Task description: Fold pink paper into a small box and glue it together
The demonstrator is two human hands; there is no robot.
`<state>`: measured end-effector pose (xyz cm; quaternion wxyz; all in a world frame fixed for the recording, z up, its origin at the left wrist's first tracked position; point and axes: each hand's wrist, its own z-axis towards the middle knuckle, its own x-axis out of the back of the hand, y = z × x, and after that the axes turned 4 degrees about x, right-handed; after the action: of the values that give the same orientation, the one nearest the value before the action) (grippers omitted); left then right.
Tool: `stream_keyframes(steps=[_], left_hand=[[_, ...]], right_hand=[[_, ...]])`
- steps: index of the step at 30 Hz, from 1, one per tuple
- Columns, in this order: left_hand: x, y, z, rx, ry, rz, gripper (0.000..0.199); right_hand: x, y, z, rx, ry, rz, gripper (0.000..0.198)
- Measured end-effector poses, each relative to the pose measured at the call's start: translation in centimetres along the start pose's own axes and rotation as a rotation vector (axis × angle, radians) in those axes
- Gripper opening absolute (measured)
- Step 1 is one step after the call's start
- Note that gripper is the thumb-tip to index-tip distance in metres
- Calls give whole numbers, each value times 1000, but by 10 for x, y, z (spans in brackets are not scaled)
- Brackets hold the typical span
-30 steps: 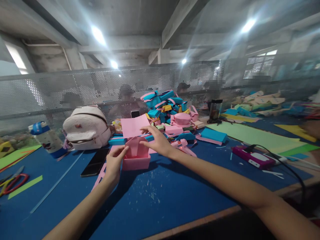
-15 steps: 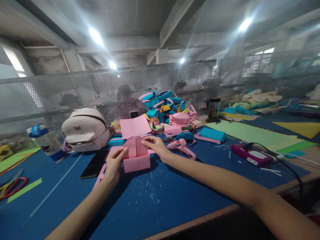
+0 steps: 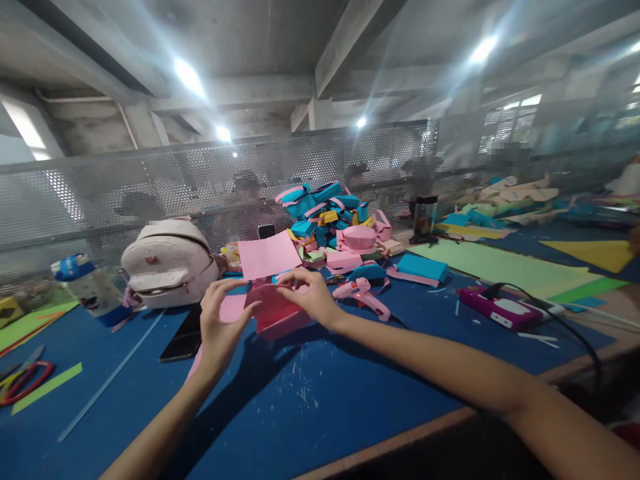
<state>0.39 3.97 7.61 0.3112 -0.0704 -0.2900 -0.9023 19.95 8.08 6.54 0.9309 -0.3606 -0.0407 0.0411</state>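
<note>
A folded pink paper box point(image 3: 280, 319) is tilted above the blue table, its near side in shadow. My right hand point(image 3: 316, 297) pinches its upper right part between thumb and fingers. My left hand point(image 3: 217, 327) is at the box's left, its thumb and fingers spread apart with a gap between them; the thumb tip is close to the box edge, and I cannot tell if it touches. Behind the box stands a flat pink paper sheet point(image 3: 267, 255). A pink glue gun point(image 3: 361, 293) with a small red light lies just right of my right hand.
A black phone point(image 3: 183, 339), white backpack point(image 3: 167, 263), bottle point(image 3: 95, 290) and scissors point(image 3: 27, 383) lie leftward. A heap of blue and pink paper pieces point(image 3: 325, 213) rises behind. Rightward are a blue paper box point(image 3: 423, 268), a purple device point(image 3: 500, 308) with a cable, and green sheets point(image 3: 505, 263).
My left hand has let go of the box's left side and opened. The box has tilted and turned, with my right hand still on it. The view has shifted slightly.
</note>
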Motion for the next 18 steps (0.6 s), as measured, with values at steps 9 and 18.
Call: stream_keyframes(steps=[9, 18], left_hand=[[0, 4, -5, -159, -51, 51, 9], [-3, -3, -7, -93, -84, -95, 4]], right_hand=[[0, -14, -5, 412, -144, -327, 5], [2, -13, -5, 418, -176, -342, 5]])
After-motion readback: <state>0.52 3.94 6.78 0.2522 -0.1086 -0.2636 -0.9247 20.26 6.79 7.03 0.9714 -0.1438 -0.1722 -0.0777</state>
